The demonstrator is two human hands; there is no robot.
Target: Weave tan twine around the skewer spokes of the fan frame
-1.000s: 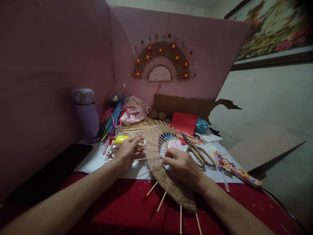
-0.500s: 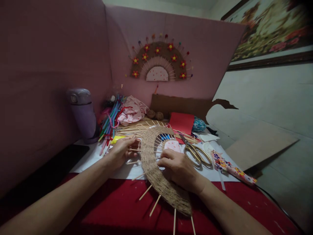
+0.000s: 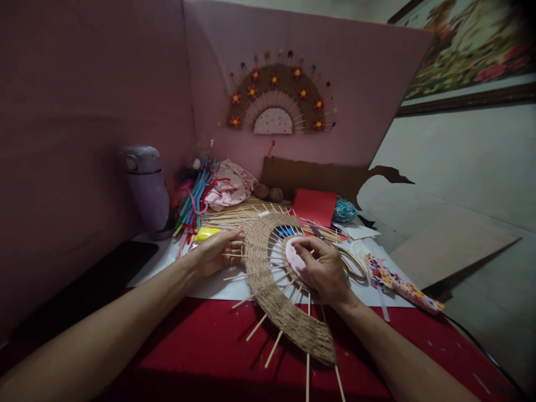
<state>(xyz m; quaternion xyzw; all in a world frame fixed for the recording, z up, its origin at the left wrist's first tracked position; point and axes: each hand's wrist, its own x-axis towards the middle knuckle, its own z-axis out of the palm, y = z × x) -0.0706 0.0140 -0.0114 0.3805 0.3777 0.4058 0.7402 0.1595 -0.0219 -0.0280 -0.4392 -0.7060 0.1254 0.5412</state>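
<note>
A half-round fan of woven jute on wooden skewers lies on the white sheet and red cloth. Its hub is a pink dotted piece. My left hand rests at the fan's left edge, fingers curled on the skewer ends there. My right hand sits on the fan's inner side, fingers bent and touching the pink hub and the spokes beside it. A finished fan with red flowers hangs on the pink board behind.
Gold scissors lie under and right of my right hand. A patterned tool lies further right. A purple flask, coloured pipe cleaners, loose skewers, red paper, blue yarn and brown card stand behind.
My right hand moved from the woven band inward and up onto the pink hub. The fan turned slightly. My left hand stayed at the left edge.
</note>
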